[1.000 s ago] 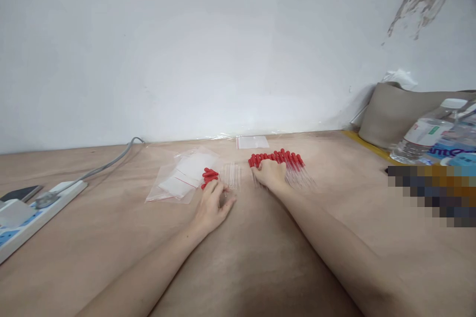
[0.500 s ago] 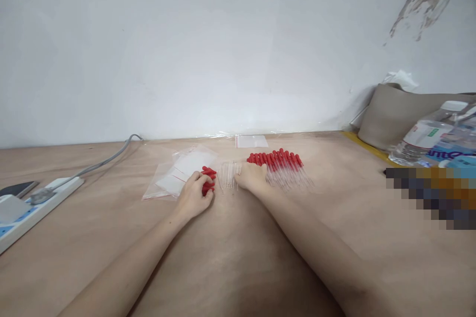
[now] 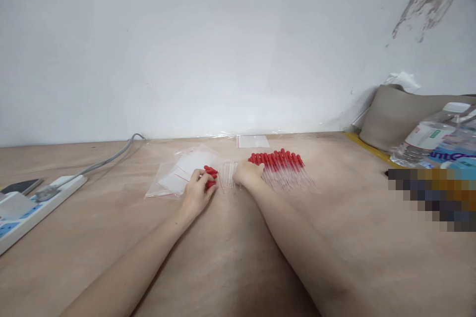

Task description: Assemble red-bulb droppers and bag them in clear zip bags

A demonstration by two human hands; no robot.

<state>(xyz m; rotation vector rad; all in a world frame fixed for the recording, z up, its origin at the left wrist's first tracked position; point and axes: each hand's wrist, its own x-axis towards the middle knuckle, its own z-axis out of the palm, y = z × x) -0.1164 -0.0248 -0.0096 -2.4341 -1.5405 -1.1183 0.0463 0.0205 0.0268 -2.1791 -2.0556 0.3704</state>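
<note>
Left hand (image 3: 196, 193): fingers (image 3: 203, 180) curled over the red bulbs of a small bunch of droppers (image 3: 219, 176), touching them; a true grasp or just a rest on top, cannot tell. Bunch lies flat on the worktop (image 3: 238, 257), just far of the fingertips. Long axis runs left-right: bulbs left, clear glass stems pointing right toward the right hand.

Right hand (image 3: 248, 173): palm down, fingers bent over the stem ends of the same bunch and against the left end of the dropper row (image 3: 280, 164). Whether they pinch anything, cannot tell; fingertips are hidden under the hand.

Dropper row: right of the right hand, many pieces side by side, bulbs at the far end, stems pointing near and slightly right. Stems are transparent and hard to separate from the worktop; count not readable.

Bags (image 3: 178, 173): clear zip bags with red lines, flat, left of the left hand, partly under it. One more small bag (image 3: 252, 141) far, by the wall.

Outward: power strip (image 3: 33, 205) at left edge, cut off, cable running far. Right edge: grey pouch (image 3: 397, 111), water bottles (image 3: 427, 141), cut off, plus a pixelated patch.
</note>
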